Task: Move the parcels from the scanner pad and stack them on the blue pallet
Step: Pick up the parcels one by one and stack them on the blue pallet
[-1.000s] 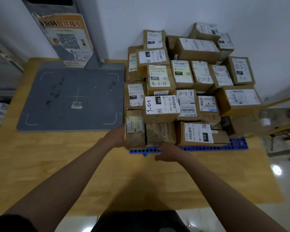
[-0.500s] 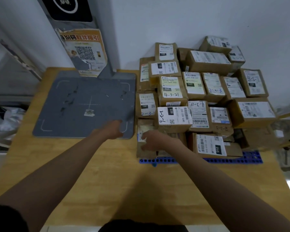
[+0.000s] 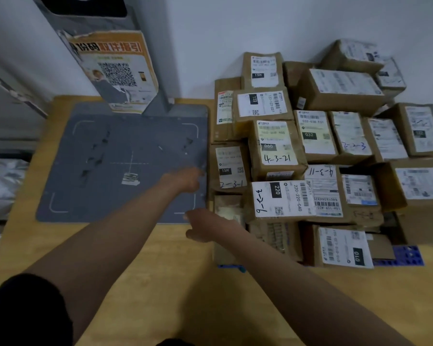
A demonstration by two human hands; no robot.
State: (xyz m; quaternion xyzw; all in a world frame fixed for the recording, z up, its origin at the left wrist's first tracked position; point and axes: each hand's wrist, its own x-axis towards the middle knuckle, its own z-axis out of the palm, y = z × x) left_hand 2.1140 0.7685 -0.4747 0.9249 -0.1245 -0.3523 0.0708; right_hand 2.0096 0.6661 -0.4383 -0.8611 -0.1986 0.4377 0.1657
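The grey scanner pad [image 3: 115, 156] lies on the wooden table at the left, with only a small white label scrap [image 3: 130, 178] on it. Several brown labelled parcels [image 3: 280, 198] are stacked at the right on the blue pallet [image 3: 408, 255], of which only the front edge shows. My left hand [image 3: 183, 179] hovers over the pad's right edge, fingers loosely curled, holding nothing. My right hand [image 3: 205, 224] is by the pad's front right corner, beside the front-left parcel [image 3: 229, 213], holding nothing.
The scanner's grey post [image 3: 105, 41] with an orange QR poster [image 3: 118, 73] rises behind the pad. The white wall stands behind the stack. Silver bags [image 3: 3, 181] lie off the table's left edge. Bare wooden tabletop [image 3: 160, 283] spreads in front.
Both hands have let go of the front-left parcel and drawn left, towards the scanner pad. The view has shifted left and closer.
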